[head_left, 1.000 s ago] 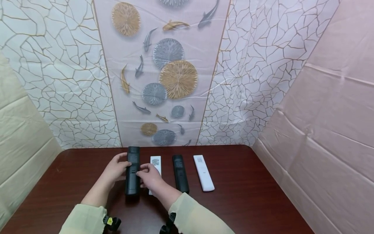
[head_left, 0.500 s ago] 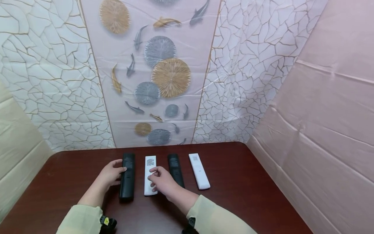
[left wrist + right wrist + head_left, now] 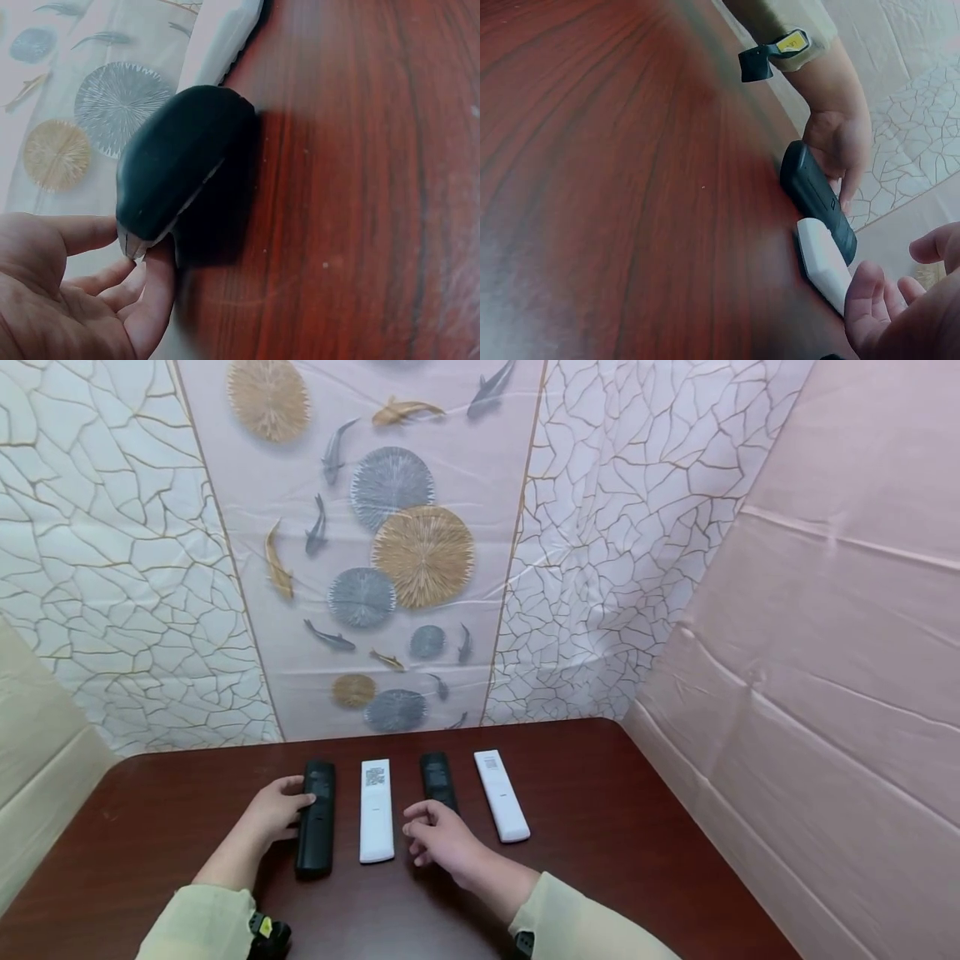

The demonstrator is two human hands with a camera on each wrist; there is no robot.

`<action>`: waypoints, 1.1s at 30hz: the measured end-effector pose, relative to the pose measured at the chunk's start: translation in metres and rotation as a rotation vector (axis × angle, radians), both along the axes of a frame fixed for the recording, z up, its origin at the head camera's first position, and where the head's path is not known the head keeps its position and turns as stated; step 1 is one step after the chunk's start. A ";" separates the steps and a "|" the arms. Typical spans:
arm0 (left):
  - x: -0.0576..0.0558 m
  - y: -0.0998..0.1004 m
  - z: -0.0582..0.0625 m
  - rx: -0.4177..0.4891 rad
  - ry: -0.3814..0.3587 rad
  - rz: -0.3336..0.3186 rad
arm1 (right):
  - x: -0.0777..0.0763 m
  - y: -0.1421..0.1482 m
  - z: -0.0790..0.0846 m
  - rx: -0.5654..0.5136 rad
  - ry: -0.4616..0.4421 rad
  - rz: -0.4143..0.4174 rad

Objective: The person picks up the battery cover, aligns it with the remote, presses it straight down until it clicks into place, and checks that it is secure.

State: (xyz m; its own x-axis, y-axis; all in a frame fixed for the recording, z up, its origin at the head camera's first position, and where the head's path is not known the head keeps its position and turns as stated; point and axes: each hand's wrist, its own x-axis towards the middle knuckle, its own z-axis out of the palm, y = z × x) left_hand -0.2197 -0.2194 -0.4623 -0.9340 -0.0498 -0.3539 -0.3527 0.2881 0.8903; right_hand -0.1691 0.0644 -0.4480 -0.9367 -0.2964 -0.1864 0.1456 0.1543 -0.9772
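Four remote controls lie in a row, backs up. At the left end is a black remote [image 3: 318,827], its near end large in the left wrist view. My left hand [image 3: 270,810] pinches its left edge, thumb on top and fingers at the side. A white remote [image 3: 377,822] with a printed code label lies to its right. My right hand [image 3: 442,839] hovers between that one and a second black remote [image 3: 437,781], whose near part it hides. Its fingers are loosely bent, holding nothing. A second white remote [image 3: 502,797] lies slightly slanted at the right end.
The dark red wooden table [image 3: 600,877] ends at a rounded back edge. Behind it hangs a patterned cloth [image 3: 420,635], and a pinkish cloth wall [image 3: 825,652] rises on the right. Small cameras are strapped to both wrists.
The left black remote has come down to the table, left hand still on it. My right hand has let go of it and moved right, past the white remote. The head view has shifted.
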 end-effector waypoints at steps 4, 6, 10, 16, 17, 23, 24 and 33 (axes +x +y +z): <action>0.001 -0.004 -0.002 -0.027 0.002 0.004 | 0.003 0.002 -0.001 -0.006 -0.008 0.005; 0.002 -0.005 -0.002 -0.048 0.007 0.010 | 0.003 0.004 0.000 -0.006 -0.010 0.004; 0.003 -0.005 0.001 -0.085 0.020 0.020 | 0.004 0.007 0.001 -0.002 -0.009 0.002; 0.005 -0.006 0.000 -0.175 0.014 0.013 | 0.007 0.011 0.001 -0.009 -0.011 0.003; 0.005 -0.006 0.000 -0.193 0.012 0.010 | 0.008 0.012 0.001 -0.008 -0.009 0.002; 0.008 -0.007 0.004 -0.278 0.016 -0.025 | 0.009 0.020 0.003 -0.027 0.009 -0.007; 0.009 -0.007 0.006 -0.307 0.027 -0.042 | 0.009 0.022 0.004 -0.030 0.015 -0.007; 0.037 -0.001 0.020 -0.645 0.328 -0.246 | 0.009 0.053 0.007 0.060 0.128 0.029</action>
